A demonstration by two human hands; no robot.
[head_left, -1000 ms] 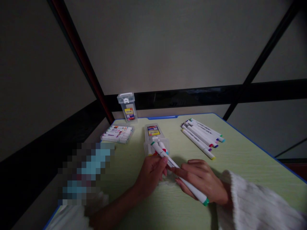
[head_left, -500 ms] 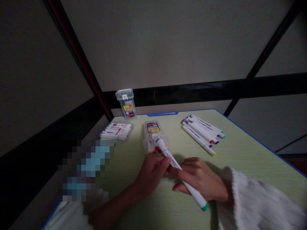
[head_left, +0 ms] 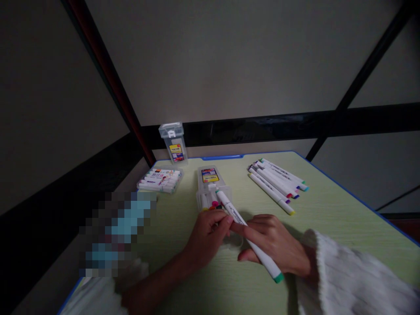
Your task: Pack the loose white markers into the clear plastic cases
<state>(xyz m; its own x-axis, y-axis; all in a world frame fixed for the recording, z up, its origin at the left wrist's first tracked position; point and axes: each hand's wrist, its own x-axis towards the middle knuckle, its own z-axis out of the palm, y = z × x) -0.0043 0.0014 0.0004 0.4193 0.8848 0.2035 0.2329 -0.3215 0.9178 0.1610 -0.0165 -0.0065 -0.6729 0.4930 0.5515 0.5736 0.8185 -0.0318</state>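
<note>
marker [head_left: 249, 243]: light, stiff, slick plastic | right hand [head_left: 275, 247] pinches mid-barrel, centre frame | left hand [head_left: 210, 238] fingertips on barrel by clear case [head_left: 213, 188] | take hold mid-barrel

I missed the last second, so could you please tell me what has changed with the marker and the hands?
The right hand has slid the green-capped marker forward, so its far tip now sits at the open mouth of the clear box. The left hand still steadies it near the front. The loose markers, the flat pack and the upright box stayed put.
</note>
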